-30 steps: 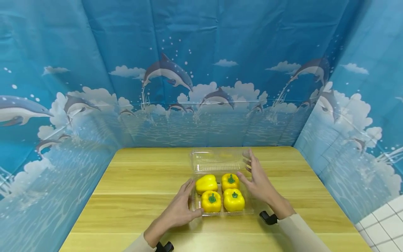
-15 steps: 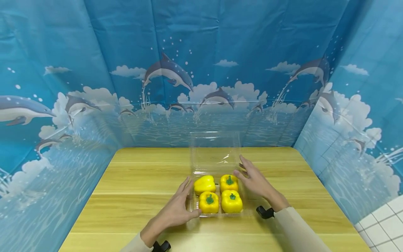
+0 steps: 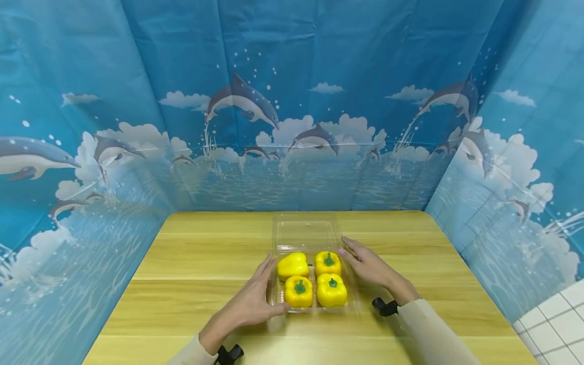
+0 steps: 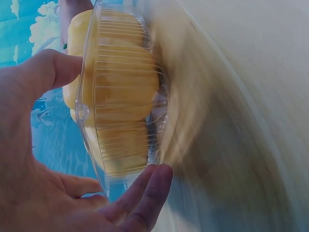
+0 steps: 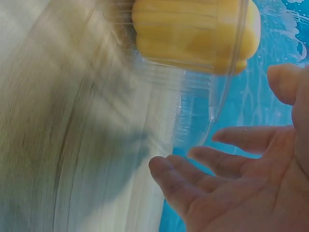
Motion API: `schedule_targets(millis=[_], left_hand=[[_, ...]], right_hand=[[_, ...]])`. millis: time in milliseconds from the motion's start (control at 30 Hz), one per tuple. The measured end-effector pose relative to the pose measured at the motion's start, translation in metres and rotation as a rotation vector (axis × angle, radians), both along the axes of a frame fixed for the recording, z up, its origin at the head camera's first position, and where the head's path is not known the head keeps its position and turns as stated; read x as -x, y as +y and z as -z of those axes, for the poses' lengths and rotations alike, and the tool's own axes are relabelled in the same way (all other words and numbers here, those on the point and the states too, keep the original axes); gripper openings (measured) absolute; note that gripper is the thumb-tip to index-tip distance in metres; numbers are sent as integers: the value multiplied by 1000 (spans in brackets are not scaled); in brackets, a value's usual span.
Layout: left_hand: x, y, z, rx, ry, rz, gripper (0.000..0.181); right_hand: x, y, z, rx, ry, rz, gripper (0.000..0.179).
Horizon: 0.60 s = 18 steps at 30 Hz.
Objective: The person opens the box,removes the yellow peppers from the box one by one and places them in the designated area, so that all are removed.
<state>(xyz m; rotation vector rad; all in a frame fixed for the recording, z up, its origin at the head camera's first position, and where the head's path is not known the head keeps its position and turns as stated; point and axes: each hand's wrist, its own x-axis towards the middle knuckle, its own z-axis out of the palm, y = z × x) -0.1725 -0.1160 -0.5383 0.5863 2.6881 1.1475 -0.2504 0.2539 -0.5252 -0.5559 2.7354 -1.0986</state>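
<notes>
Several yellow bell peppers (image 3: 298, 291) with green stems sit in a clear plastic clamshell box (image 3: 315, 309) on the table. Its transparent lid (image 3: 305, 233) is folded back behind the peppers. My left hand (image 3: 255, 299) is at the box's left side, thumb by the front corner. In the left wrist view, that thumb (image 4: 65, 70) meets the rim and the fingers reach along the ribbed wall, loosely extended. My right hand (image 3: 371, 266) lies beside the box's right side, fingers relaxed. The right wrist view shows a gap between its fingers (image 5: 174, 179) and the box.
The box stands on a light wood table (image 3: 205, 263). A blue dolphin-print curtain (image 3: 242, 172) hangs behind the table and along both sides. White tiles (image 3: 556, 324) show at the lower right. A black wrist mount (image 3: 385, 307) sits by the right sleeve.
The box and peppers have shifted left, and both hands have moved left too. The lid rose to stand higher half a second ago and now lies lower, leaning back.
</notes>
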Motion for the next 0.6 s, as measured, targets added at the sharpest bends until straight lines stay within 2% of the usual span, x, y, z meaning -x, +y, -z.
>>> schedule_targets(millis=[300, 600], left_hand=[[-1, 7, 1, 16, -7, -20, 143], [2, 8, 3, 26, -19, -26, 144]], right_hand=[[-2, 7, -1, -8, 49, 1, 73], [-12, 2, -14, -37, 154, -38, 72]])
